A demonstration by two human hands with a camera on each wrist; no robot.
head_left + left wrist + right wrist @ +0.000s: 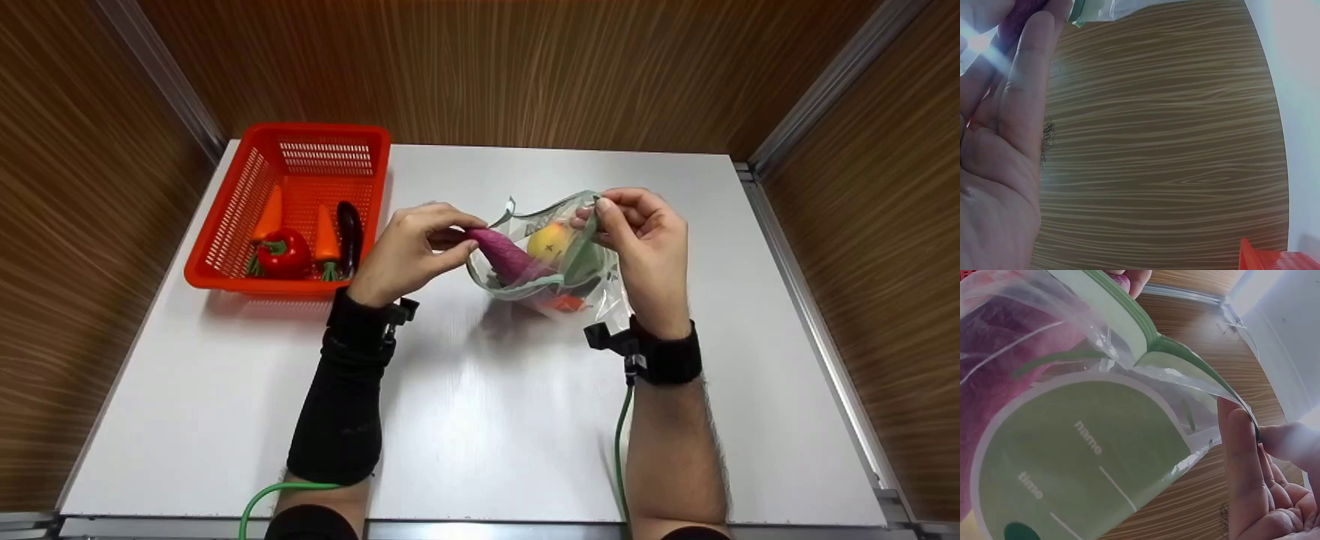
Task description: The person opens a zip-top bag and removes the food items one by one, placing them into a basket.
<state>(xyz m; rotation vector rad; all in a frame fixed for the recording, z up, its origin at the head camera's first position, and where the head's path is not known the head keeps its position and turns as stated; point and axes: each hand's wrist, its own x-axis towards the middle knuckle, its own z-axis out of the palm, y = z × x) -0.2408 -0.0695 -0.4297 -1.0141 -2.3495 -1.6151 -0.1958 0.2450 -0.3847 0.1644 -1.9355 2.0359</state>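
My left hand [412, 251] pinches the upper end of a purple sweet potato [504, 255] between thumb and fingers. Most of the sweet potato slants down inside the mouth of a clear zip bag [1084, 450] with a green rim and a green label reading "name" and "time". At the bag's right side, my right hand [646, 244] pinches the rim with thumb and fingers, and the mouth gapes wide. Inside lie a yellow round fruit [550, 243] with a dark cross mark and, low down, an orange-red item [566, 303] partly hidden by the bag.
A red plastic basket [196, 259] stands at the left of the white table [480, 450]. It holds a red bell pepper [285, 255], two carrots [326, 236] and an eggplant [349, 236]. Wood-grain panels [480, 75] enclose the back and sides. Green cables [619, 442] trail from both wrists.
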